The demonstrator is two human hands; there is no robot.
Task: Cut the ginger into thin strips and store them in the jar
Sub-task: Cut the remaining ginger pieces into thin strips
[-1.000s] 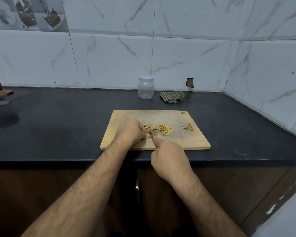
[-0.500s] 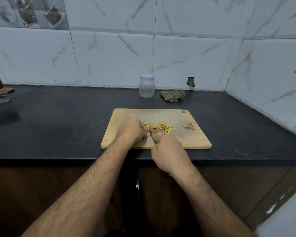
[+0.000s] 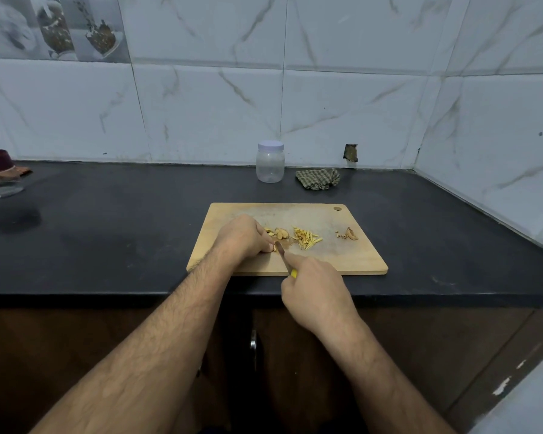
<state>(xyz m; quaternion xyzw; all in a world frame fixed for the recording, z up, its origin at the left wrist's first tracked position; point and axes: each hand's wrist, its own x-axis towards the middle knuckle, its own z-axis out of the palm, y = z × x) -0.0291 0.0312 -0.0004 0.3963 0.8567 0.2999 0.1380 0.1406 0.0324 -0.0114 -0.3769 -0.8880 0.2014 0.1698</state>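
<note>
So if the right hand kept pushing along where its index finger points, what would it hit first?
Probably the left hand: the right hand points its finger up-left along the knife, whose tip sits by the left fingertips holding a ginger piece. Depth is uncertain.

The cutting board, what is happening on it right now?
A person is cutting ginger on the board. The left hand holds a piece down with curled fingers, while the right hand grips a knife with its blade right beside those fingers. Slices and a pile of strips lie on the board. The jar stands behind it, lid on, apparently empty.
</note>
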